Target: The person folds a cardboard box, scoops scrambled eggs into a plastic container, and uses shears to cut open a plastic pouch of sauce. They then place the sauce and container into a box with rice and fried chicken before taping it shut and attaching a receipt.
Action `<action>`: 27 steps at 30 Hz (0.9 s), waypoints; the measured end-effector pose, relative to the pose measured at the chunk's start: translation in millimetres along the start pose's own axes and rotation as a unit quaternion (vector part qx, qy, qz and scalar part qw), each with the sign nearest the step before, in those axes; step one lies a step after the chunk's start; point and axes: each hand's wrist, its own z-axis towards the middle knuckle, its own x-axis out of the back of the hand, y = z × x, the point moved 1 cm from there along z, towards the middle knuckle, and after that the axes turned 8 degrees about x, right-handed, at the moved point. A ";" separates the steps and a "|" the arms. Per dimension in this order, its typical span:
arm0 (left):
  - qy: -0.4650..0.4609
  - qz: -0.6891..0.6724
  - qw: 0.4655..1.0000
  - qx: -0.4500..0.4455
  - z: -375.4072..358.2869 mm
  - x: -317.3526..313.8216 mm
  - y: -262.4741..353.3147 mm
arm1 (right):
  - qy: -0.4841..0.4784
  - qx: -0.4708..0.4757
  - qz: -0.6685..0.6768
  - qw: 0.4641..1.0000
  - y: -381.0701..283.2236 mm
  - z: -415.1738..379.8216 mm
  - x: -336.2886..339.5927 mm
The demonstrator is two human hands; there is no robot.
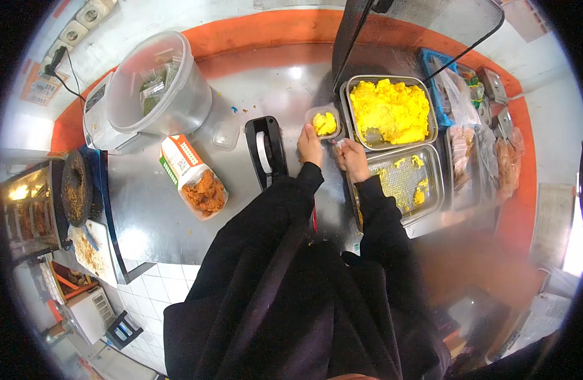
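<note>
My left hand [310, 147] is closed on the side of a small clear plastic container [330, 132] with yellow scrambled egg [324, 123] in it. Just to the right, my right hand [354, 161] pinches a small whitish thing [340, 143] that I cannot make out. Beyond that hand is a metal tray [434, 134] heaped with the same yellow egg. Nearer to me lies a second metal tray [436, 201] with a perforated bottom and scattered egg bits, close by my right sleeve.
Left of my hands are a black tape dispenser [277, 142], a clear lid or container [225, 135] and a carton [177, 158] of fried chicken [205, 194]. A clear bucket [193, 88] holds bagged items. Bagged food [463, 152] lies right of the trays. A dark-framed mesh panel [424, 25] rises behind.
</note>
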 end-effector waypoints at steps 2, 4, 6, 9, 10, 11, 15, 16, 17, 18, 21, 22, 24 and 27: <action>-0.018 0.013 0.999 -0.031 -10.3 -9.6 29.3 | 0.002 0.025 0.070 0.997 -13.7 -9.4 0.6; -0.045 0.012 0.997 -0.063 -22.2 -27.8 61.3 | 0.033 0.071 0.056 0.995 -22.9 -17.2 7.0; -0.126 0.054 0.989 -0.056 -28.9 -50.5 77.6 | 0.075 0.156 -0.008 0.985 -35.0 -22.8 31.8; -0.117 0.106 0.978 -0.133 -42.6 -93.4 92.8 | 0.165 0.241 -0.297 0.909 -36.2 -10.2 86.8; -0.125 0.106 0.977 -0.133 -39.8 -97.8 85.4 | 0.173 0.240 -0.296 0.908 -39.9 -9.8 95.0; -0.139 0.041 0.984 -0.104 -36.1 -101.7 77.6 | 0.189 0.296 -0.448 0.822 -46.1 -9.5 103.1; -0.185 -0.205 0.957 0.085 -20.5 -74.9 72.9 | 0.175 0.290 -0.663 0.668 -67.9 -12.9 114.3; -0.193 -0.168 0.961 0.100 -25.0 -56.1 90.9 | 0.153 0.267 -0.706 0.637 -67.0 -12.5 115.1; -0.202 -0.152 0.961 0.112 -22.5 -40.5 93.3 | 0.138 0.273 -0.729 0.612 -62.5 -6.6 116.1; -0.202 -0.149 0.961 0.114 -21.7 -27.4 92.3 | 0.138 0.271 -0.728 0.614 -54.6 -1.2 116.5; -0.188 -0.249 0.926 0.212 -14.8 -3.5 84.8 | 0.139 0.242 -0.806 0.521 -32.4 20.7 109.2; -0.187 -0.249 0.927 0.211 -12.5 1.5 83.8 | 0.138 0.243 -0.806 0.522 -26.4 26.2 105.6; -0.222 -0.279 0.903 0.239 -14.0 13.7 78.4 | 0.074 0.221 -0.814 0.533 -16.1 26.1 92.6; -0.231 -0.286 0.891 0.266 -10.7 16.1 76.0 | 0.025 0.223 -0.784 0.578 -28.7 29.9 83.4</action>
